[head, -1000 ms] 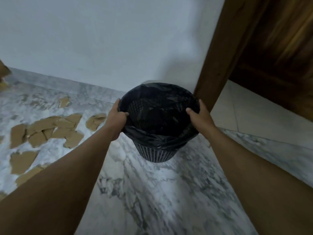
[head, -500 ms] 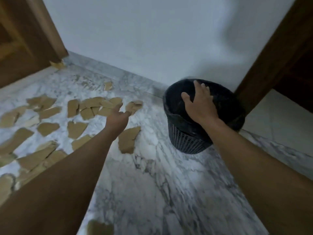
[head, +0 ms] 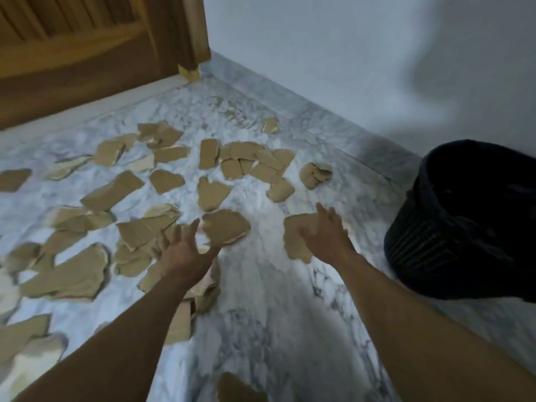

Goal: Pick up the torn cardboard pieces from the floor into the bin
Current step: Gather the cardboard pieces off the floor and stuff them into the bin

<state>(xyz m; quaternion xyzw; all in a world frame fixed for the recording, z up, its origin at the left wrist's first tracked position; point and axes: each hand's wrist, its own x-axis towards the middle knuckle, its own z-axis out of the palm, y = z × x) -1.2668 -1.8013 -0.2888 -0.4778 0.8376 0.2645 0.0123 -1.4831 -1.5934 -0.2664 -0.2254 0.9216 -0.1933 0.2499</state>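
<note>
Both hands are empty, fingers spread wide: the left hand (head: 185,250) reaches over a rounded torn brown cardboard piece (head: 226,227), the right hand (head: 327,233) over another torn piece (head: 293,242), contact not confirmable. The task appears barely begun: many torn cardboard pieces (head: 116,192) lie scattered over the middle and left of the grey-veined white marble floor (head: 275,300), and the black mesh bin with black liner (head: 464,227) stands at the floor's right edge, contents too dark to tell. A brown wooden door (head: 72,53) and a white wall (head: 319,53) meet at the floor's far corner.
</note>
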